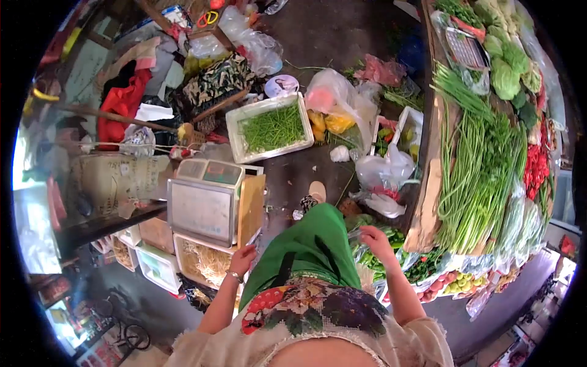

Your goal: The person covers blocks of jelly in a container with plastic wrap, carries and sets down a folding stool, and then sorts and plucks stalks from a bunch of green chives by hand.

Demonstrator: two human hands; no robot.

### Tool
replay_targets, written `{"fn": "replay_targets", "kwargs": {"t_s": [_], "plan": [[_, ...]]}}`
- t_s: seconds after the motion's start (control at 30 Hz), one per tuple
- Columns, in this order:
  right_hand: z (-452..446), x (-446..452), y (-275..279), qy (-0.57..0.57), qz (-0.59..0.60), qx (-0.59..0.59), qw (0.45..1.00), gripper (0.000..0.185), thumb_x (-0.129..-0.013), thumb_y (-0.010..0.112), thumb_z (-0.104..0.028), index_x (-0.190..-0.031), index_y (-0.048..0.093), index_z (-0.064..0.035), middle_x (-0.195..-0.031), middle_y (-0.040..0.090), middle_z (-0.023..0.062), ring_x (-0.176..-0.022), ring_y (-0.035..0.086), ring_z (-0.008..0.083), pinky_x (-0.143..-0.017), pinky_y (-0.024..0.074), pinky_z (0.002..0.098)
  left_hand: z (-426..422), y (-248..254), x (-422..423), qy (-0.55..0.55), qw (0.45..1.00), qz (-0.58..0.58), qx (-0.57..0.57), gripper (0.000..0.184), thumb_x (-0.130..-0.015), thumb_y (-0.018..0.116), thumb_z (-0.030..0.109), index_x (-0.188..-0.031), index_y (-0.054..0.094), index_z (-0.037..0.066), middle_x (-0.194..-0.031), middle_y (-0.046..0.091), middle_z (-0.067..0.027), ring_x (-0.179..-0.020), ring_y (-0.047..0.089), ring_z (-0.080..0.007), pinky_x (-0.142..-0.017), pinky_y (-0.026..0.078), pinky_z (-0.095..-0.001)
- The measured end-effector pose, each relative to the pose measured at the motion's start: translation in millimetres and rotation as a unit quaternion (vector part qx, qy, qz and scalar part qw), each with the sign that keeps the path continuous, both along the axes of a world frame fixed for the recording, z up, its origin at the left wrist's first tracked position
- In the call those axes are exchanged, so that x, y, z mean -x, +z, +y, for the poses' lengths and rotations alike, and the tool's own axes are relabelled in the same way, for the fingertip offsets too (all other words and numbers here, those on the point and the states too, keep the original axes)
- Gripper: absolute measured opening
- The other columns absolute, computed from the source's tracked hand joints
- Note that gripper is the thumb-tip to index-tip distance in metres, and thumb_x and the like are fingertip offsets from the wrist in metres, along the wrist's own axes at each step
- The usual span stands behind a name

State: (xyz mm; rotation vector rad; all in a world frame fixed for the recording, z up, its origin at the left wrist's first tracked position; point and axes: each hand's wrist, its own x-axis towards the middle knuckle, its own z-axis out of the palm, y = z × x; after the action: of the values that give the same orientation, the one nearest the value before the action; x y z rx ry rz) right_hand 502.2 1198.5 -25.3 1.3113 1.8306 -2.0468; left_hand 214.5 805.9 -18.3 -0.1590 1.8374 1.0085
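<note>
My left hand (243, 259) hangs loosely beside my green trousers, close to the near edge of the electronic scale (205, 205) and the wooden board (251, 205) at its side. It has a band on the wrist, and nothing shows in its loosely bent fingers. My right hand (376, 240) hovers on the other side with fingers apart and nothing in them, near green vegetables (391, 235) at the stall's edge. Ahead on the floor stands a white foam box (235, 137) holding cut green stalks (272, 128).
To the right, a stall surface (425, 211) bears long green beans (452, 196), leafy greens, cabbages (504, 76) and red peppers (536, 165). Plastic bags (385, 168) lie on the floor before it. Cloths (122, 104) and a camouflage bag (217, 79) are piled at left.
</note>
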Motion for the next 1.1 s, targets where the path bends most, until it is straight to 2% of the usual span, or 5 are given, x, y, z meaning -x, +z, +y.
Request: {"fn": "replay_targets", "kwargs": {"t_s": [0.1, 0.33, 0.73, 0.97, 1.1], "plan": [[44, 15, 25, -0.009, -0.012, 0.004, 1.0, 0.031, -0.086, 0.061, -0.012, -0.116, 0.061, -0.0014, -0.097, 0.067, 0.0093, -0.085, 0.062, 0.0155, -0.076, 0.0495, 0.0282, 31, 28, 17, 0.037, 0.999, -0.015, -0.012, 0.04, -0.083, 0.066, 0.008, -0.121, 0.058, -0.002, -0.112, 0.065, -0.0105, -0.103, 0.061, -0.0174, -0.091, 0.047, -0.0295], [99, 76, 59, -0.013, -0.069, 0.028, 0.997, 0.031, -0.087, 0.06, -0.01, -0.117, 0.061, -0.0018, -0.092, 0.066, 0.0065, -0.08, 0.061, 0.0146, -0.074, 0.048, 0.0262, 35, 55, 49, 0.092, 0.995, 0.018, 0.033, 0.039, -0.082, 0.066, 0.012, -0.12, 0.061, 0.001, -0.101, 0.068, -0.0062, -0.091, 0.061, -0.0147, -0.081, 0.049, -0.0273], [166, 169, 56, 0.115, -0.069, -0.037, 0.99, 0.032, -0.087, 0.056, -0.009, -0.117, 0.059, -0.0015, -0.09, 0.065, 0.0047, -0.074, 0.061, 0.0133, -0.067, 0.0494, 0.0269, 88, 52, 135, 0.134, 0.989, -0.005, 0.067, 0.035, -0.079, 0.065, 0.007, -0.113, 0.062, -0.002, -0.093, 0.067, -0.0069, -0.081, 0.062, -0.0144, -0.075, 0.051, -0.0277], [186, 219, 112, 0.001, -0.136, 0.032, 0.99, 0.033, -0.086, 0.055, -0.007, -0.118, 0.058, 0.0011, -0.097, 0.067, 0.0104, -0.081, 0.065, 0.0166, -0.069, 0.0509, 0.0286, 107, 76, 233, 0.1, 0.992, 0.042, 0.057, 0.031, -0.081, 0.065, 0.013, -0.11, 0.063, 0.001, -0.085, 0.067, -0.0056, -0.07, 0.061, -0.0131, -0.057, 0.048, -0.0266], [192, 198, 25, 0.009, -0.097, 0.01, 0.995, 0.036, -0.084, 0.059, -0.011, -0.118, 0.059, 0.0004, -0.1, 0.066, 0.0129, -0.086, 0.062, 0.0192, -0.075, 0.0487, 0.0315, 128, 66, 295, 0.103, 0.992, 0.074, 0.01, 0.03, -0.082, 0.066, 0.015, -0.11, 0.065, 0.006, -0.087, 0.067, -0.0028, -0.072, 0.064, -0.0122, -0.053, 0.046, -0.026]]}}
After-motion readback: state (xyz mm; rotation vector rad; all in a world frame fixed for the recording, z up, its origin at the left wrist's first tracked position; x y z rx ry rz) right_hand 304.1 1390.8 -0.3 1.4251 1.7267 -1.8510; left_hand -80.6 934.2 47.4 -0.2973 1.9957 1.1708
